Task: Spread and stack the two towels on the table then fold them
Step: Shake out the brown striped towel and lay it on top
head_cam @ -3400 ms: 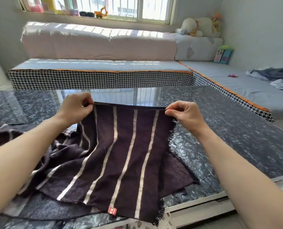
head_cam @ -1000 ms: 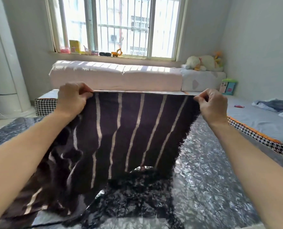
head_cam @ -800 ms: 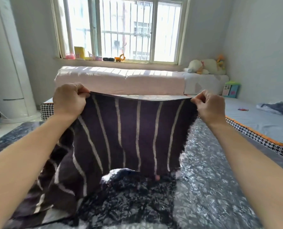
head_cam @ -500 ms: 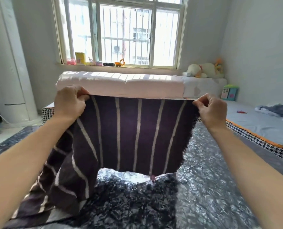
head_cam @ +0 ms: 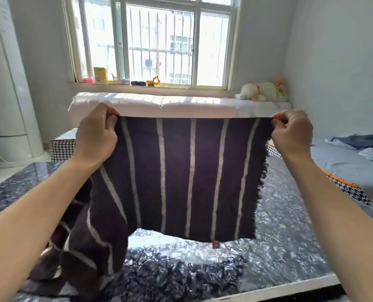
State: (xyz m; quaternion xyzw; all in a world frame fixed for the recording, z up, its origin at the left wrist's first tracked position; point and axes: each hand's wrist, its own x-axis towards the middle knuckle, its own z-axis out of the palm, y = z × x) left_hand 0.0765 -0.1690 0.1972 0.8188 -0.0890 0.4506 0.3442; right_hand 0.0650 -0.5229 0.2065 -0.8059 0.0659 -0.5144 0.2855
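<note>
A dark purple towel with pale stripes (head_cam: 181, 177) hangs in the air above the glossy marbled table (head_cam: 285, 240). My left hand (head_cam: 96, 136) grips its top left corner and my right hand (head_cam: 292, 136) pinches its top right corner, stretching the top edge flat. A small red tag marks its lower edge, which hangs clear of the table. More striped dark cloth (head_cam: 83, 247) droops from under my left arm onto the table at the lower left; I cannot tell whether that is the second towel.
Behind the table runs a low bench with a pink cushion (head_cam: 155, 105) under the window. A grey mattress (head_cam: 344, 166) with crumpled clothes lies at the right. A white column unit (head_cam: 9, 101) stands at the left. The table's near edge runs along the bottom right.
Both hands have lifted the towel from lying on the table to hanging in the air. Over the last second it has risen a little and spread wider, its lower edge now off the table.
</note>
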